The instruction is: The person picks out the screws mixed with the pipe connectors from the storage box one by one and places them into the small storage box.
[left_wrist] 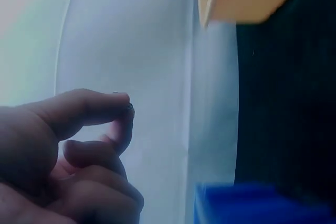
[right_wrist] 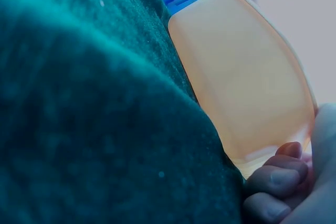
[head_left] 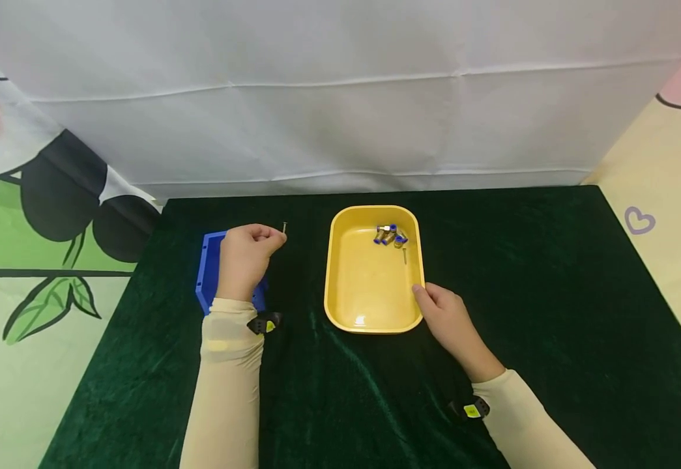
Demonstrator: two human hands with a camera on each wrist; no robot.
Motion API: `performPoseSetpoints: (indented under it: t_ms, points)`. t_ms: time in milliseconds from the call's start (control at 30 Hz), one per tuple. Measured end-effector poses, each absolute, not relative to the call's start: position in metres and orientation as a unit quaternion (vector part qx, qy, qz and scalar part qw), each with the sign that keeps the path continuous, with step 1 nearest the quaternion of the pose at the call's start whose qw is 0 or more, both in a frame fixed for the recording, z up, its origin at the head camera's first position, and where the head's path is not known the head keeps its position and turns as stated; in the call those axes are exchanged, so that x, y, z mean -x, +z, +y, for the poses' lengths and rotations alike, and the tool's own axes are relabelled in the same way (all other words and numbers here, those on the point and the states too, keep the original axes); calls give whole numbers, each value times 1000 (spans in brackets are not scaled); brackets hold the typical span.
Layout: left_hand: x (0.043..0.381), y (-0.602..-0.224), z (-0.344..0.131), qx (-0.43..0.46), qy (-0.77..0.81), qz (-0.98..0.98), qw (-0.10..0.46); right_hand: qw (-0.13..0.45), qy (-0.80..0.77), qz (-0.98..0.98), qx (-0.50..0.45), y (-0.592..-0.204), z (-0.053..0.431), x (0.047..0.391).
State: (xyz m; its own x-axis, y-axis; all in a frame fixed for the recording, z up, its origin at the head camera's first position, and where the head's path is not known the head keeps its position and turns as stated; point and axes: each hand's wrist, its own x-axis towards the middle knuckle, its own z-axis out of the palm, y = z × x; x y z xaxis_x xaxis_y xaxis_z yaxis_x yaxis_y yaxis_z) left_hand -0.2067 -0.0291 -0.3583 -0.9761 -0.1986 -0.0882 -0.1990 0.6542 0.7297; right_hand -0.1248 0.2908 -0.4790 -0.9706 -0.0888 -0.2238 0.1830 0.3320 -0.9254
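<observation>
Between thumb and forefinger, my left hand [head_left: 245,260] pinches a small screw [head_left: 284,227], raised above the blue tray [head_left: 202,284]. In the left wrist view only a tiny dark bit of the screw [left_wrist: 130,106] shows at the fingertips. My right hand [head_left: 448,322] grips the yellow tray [head_left: 328,280] at its near right side, thumb over the rim and fingers curled outside against the wall, as the right wrist view shows. Inside the yellow tray, toward its far right, lie several brass fittings [head_left: 388,234] with blue ends and one thin screw [head_left: 405,256].
A dark green cloth [head_left: 539,280] covers the table. The left hand and forearm hide much of the blue tray, so its contents cannot be seen. Behind the table's far edge hangs a white sheet [head_left: 340,130]. Each wrist wears a black strap [head_left: 264,323].
</observation>
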Motion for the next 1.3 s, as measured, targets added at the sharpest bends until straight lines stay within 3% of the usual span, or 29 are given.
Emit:
performPoseSetpoints:
  t_ms: [300,500,900,1300]
  points:
    - [198,-360,-76,181,355,916,-37,118,-582,804,-25,-480,291,124]
    - [194,-366,-87,194,349,916,-31,114,-582,805,-23,-480,294,125]
    - [195,-377,-84,192,362,912,-23,109,-577,810,-17,-478,295,124]
    - [197,-378,-43,127,390,911,-40,110,-578,808,-20,-479,291,124]
